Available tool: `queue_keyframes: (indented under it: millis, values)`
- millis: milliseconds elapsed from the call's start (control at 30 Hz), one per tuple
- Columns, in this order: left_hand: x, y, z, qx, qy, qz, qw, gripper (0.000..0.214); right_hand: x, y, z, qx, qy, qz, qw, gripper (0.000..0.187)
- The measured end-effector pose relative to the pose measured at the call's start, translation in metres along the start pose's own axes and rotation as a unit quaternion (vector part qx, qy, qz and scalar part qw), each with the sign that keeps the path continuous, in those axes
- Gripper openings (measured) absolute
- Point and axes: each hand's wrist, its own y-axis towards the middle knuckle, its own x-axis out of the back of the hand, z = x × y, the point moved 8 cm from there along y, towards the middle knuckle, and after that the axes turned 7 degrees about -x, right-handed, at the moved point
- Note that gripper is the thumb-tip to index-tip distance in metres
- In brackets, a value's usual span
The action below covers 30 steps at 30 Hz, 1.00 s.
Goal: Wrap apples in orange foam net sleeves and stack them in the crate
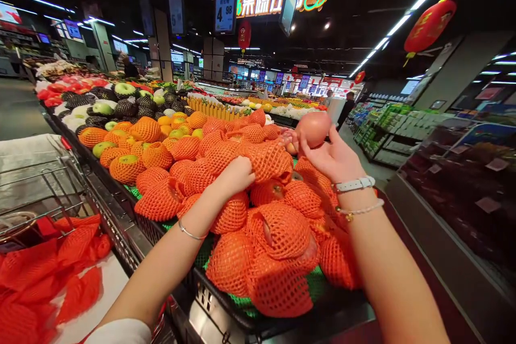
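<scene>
Orange foam mesh sleeve (268, 161) sits pinched in your left hand (237, 174), fingers clamped on it atop the heap of netted fruit (278, 236). Your right hand (332, 158) holds a bare reddish apple (313, 128) just above (fingers curled around it). The hanging price sign (226, 2) reads 4.98.

Display stand (226, 306): 12 o'clock, netted fruit (278, 231) heaped on it.
Left hand (237, 174): on the heap's middle, clasping one netted fruit.
Right hand (334, 158): 1 o'clock, above the heap, bare fruit (313, 128) in it.
Cart (36, 183): 9 o'clock.
Loose nets (48, 274): 8 o'clock, below the cart.
Shelves (395, 129): 2 o'clock, behind the heap.
</scene>
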Motion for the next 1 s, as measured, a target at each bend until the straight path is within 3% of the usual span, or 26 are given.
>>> queue_keyframes:
  millis: [100, 267, 433, 633, 833, 1000]
  values:
    - [-0.005, -0.004, -0.007, -0.011, 0.007, 0.039, 0.999, 0.019, -0.015, -0.035, -0.011, 0.059, 0.042, -0.008, 0.997, 0.051]
    - [-0.007, -0.011, -0.023, -0.051, 0.041, 0.078, 0.995, 0.016, -0.011, -0.059, -0.025, 0.146, 0.074, -0.083, 0.983, 0.055]
    - [-0.011, -0.013, -0.038, -0.118, 0.072, 0.095, 0.986, 0.019, -0.017, -0.054, -0.039, 0.126, 0.044, -0.049, 0.990, 0.078]
    - [-0.018, -0.012, -0.031, -0.078, 0.115, 0.130, 0.982, 0.020, -0.029, -0.054, -0.053, 0.116, -0.002, -0.030, 0.993, 0.079]
    - [-0.014, -0.009, -0.039, -0.122, 0.154, 0.087, 0.977, 0.023, -0.031, -0.051, -0.060, 0.107, 0.013, 0.001, 0.994, 0.072]
    - [-0.010, -0.010, -0.033, -0.116, 0.131, 0.048, 0.983, 0.020, -0.033, -0.050, -0.061, 0.121, -0.074, 0.017, 0.990, 0.071]
